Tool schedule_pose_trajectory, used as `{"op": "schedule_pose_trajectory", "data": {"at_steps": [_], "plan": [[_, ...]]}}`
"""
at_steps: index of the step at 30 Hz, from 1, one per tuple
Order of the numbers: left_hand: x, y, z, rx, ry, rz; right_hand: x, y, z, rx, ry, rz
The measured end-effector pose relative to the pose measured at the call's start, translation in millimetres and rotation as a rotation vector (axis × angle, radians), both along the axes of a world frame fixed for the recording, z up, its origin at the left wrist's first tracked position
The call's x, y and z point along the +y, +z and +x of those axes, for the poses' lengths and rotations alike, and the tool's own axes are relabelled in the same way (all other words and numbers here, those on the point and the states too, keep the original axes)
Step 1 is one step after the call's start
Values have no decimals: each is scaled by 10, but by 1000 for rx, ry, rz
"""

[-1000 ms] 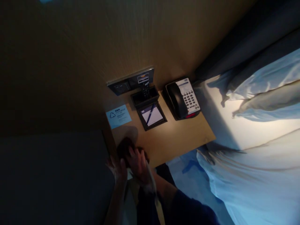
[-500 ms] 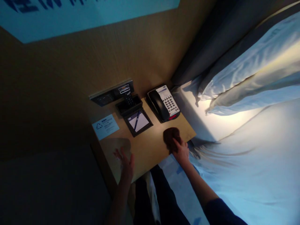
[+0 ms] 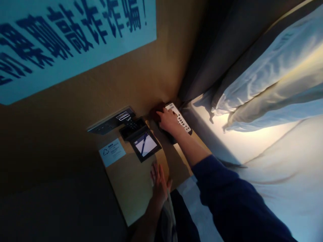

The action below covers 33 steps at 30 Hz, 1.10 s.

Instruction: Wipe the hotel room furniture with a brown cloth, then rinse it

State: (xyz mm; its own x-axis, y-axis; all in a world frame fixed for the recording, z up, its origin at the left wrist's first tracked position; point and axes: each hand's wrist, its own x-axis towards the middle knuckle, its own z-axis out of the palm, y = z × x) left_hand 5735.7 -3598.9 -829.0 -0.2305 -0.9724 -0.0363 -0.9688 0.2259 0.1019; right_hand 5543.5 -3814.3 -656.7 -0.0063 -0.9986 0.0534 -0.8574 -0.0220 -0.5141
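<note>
My right hand [image 3: 169, 120] is closed on a dark reddish-brown cloth [image 3: 156, 112], at the back of the small wooden table [image 3: 126, 188]. My right hand and forearm cross over the desk telephone [image 3: 184, 122] and hide much of its handset; part of its white keypad shows. Over the table's front part is my left hand [image 3: 159, 178], fingers stretched out and holding nothing. Between the hands and the wall lies a dark holder with a white notepad [image 3: 147, 145] and a blue pen [image 3: 144, 144] across it. A remote control [image 3: 131, 123] stands in the holder's box.
A pale blue recycling card [image 3: 112, 153] lies at the table's left. Behind it is a wall socket panel [image 3: 111, 121]. A large blue sign [image 3: 83, 43] hangs on the wooden wall. To the right is a bed with white bedding [image 3: 285, 154] and pillows [image 3: 272, 74].
My right hand has moved the cloth from the table's front right to the back, beside the telephone. My left hand has shifted right along the front. The view has tilted up slightly.
</note>
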Motion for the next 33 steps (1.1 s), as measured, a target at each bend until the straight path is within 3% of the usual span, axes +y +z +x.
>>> {"op": "schedule_pose_trajectory", "data": {"at_steps": [2, 4, 7, 10, 12, 15, 17, 20, 22, 24, 26, 30, 33], "plan": [[-4, -17, -10, -35, -4, -11, -109, 26, 128, 66, 14, 46], [-16, -16, -38, -59, 20, -14, 48, -106, 152, 102, 32, 3], [-39, -17, -82, -74, 64, -30, 727, -542, 53, 112, 106, -13], [-58, -22, -99, -64, 76, -11, 1618, -1117, -141, 76, 153, 210], [-68, -11, -104, -55, 91, 9, 2073, -1448, -326, 59, 129, 322], [-80, 33, -130, -55, 103, 17, 2258, -1705, -684, 61, -18, 334], [-85, 64, -160, -72, 98, 8, 2047, -1710, -919, 72, -199, 300], [-83, 80, -197, -108, 90, -13, 1532, -1581, -1106, 68, -410, 267], [-76, 69, -204, -127, 86, -27, 1298, -1485, -1063, 65, -456, 253], [-70, 54, -198, -154, 77, -36, 1278, -1423, -892, 69, -438, 248], [-68, 47, -185, -182, 62, -33, 1476, -1402, -624, 61, -355, 290], [-68, 49, -134, -179, 45, 9, 2227, -1466, 18, -7, -119, 422], [-52, 41, -81, -104, 49, 42, 2750, -1620, 354, -144, -89, 402]]}}
